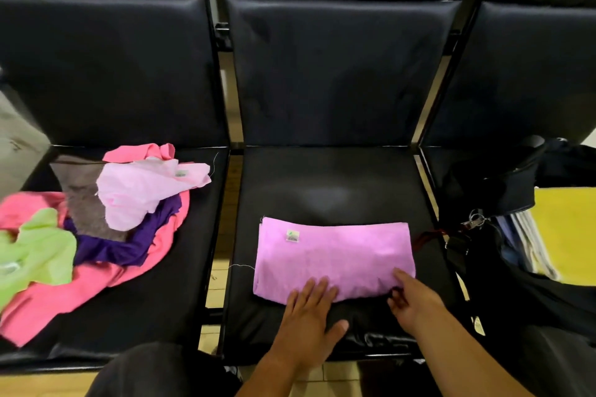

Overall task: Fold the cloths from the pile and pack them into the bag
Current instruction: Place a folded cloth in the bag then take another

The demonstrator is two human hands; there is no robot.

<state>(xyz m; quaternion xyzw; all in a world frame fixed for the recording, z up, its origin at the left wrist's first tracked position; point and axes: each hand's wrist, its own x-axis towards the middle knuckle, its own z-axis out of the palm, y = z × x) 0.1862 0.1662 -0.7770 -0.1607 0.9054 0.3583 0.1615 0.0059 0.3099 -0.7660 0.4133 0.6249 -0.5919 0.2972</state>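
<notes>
The left hand lies flat, fingers straight, on the near edge of the folded lilac cloth. The right hand touches its near right corner, grip unclear. The cloth, with a small label on top, lies on the middle seat, between the crumpled pile at left and the black bag at right.

Plain lilac cloth with a small white label on a glossy black seat. At nine o'clock lie a hot pink cloth, pale pink cloth, grey-brown cloth, deep purple cloth and lime green cloth. At three o'clock, a black bag is beside a yellow surface.
</notes>
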